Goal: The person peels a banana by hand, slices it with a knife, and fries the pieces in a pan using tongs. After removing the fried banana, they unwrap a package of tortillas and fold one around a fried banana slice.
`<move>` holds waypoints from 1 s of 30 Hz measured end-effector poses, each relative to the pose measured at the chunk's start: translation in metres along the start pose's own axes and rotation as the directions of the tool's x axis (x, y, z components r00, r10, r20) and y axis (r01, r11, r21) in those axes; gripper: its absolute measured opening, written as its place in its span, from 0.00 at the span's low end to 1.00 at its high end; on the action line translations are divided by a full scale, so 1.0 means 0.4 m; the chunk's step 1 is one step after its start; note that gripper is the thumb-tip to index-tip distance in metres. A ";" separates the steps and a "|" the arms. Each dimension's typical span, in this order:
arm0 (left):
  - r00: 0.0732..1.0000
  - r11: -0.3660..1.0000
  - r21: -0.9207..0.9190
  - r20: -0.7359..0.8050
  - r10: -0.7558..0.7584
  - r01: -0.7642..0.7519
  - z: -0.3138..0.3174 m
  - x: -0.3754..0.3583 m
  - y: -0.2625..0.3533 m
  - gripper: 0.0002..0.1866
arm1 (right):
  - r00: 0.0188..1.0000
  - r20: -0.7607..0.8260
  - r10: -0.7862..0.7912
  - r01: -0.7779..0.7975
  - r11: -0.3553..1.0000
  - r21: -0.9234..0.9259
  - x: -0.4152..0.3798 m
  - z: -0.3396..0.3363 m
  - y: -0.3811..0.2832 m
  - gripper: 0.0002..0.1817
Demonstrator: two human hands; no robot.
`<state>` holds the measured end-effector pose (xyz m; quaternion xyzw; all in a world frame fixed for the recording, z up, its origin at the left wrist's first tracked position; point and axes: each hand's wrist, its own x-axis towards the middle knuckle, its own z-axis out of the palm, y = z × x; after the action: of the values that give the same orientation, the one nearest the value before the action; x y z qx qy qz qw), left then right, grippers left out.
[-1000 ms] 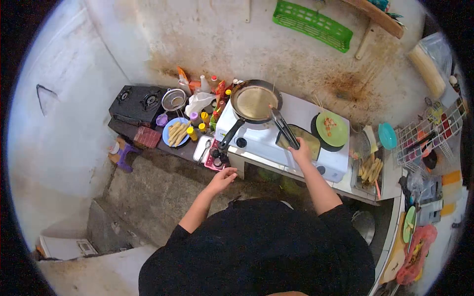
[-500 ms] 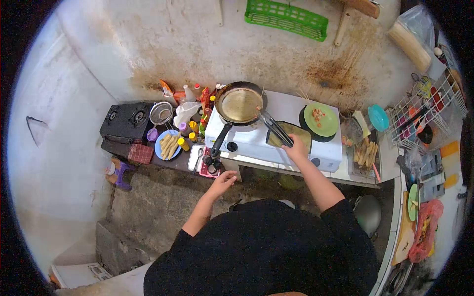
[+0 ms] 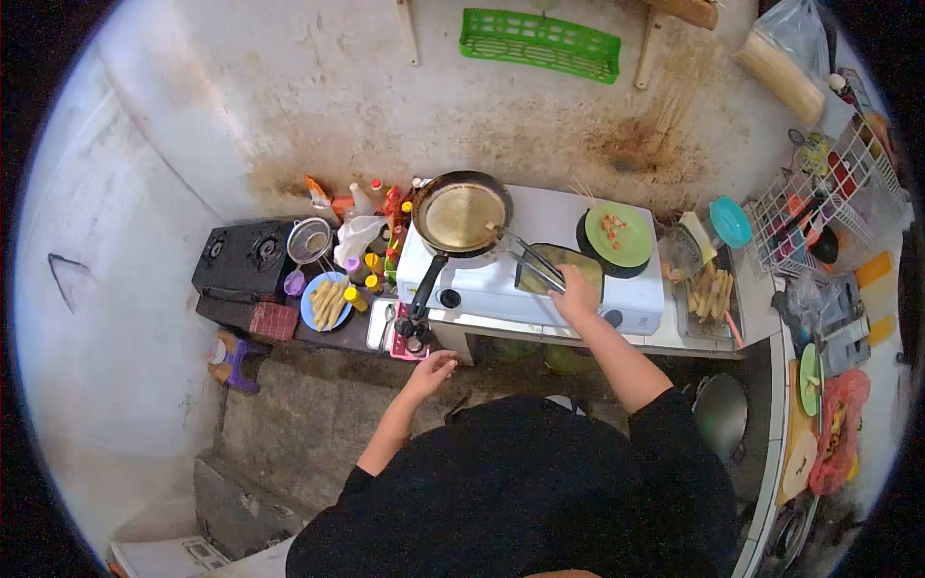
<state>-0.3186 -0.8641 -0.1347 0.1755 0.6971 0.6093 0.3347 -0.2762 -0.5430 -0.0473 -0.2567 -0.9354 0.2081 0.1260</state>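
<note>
Your right hand had its grip closed round the tongs, newly spread near the pan's right edge, their pinch unclear, while your left hand hung half-open, apparently empty.

Green plastic rack on wall; purple stool on floor.
</note>
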 end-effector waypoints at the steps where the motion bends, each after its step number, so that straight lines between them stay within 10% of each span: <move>1: 1.000 1.000 -0.012 -0.005 -0.004 0.004 0.000 -0.002 -0.002 0.17 | 1.000 0.017 -0.014 0.015 1.000 -0.020 -0.002 -0.018 -0.016 0.24; 13: 0.990 0.996 0.077 0.135 -0.047 0.037 0.019 0.041 0.017 0.17 | 0.954 -0.054 -0.294 0.262 0.909 -0.323 0.025 0.029 -0.017 0.25; 23: 0.964 0.994 0.089 0.252 -0.089 0.069 0.083 0.161 -0.009 0.17 | 0.979 -0.071 0.191 -0.135 0.871 0.473 0.039 -0.027 0.054 0.28; 30: 0.899 0.987 0.151 0.425 -0.109 0.048 0.272 0.212 0.052 0.17 | 0.855 -0.379 0.354 -0.115 0.842 0.527 -0.138 -0.360 0.295 0.28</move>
<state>-0.3084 -0.7251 -0.1395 0.3005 0.6521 0.4920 0.4922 -0.1305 -0.4336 0.0190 -0.3745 -0.7549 0.3834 0.3779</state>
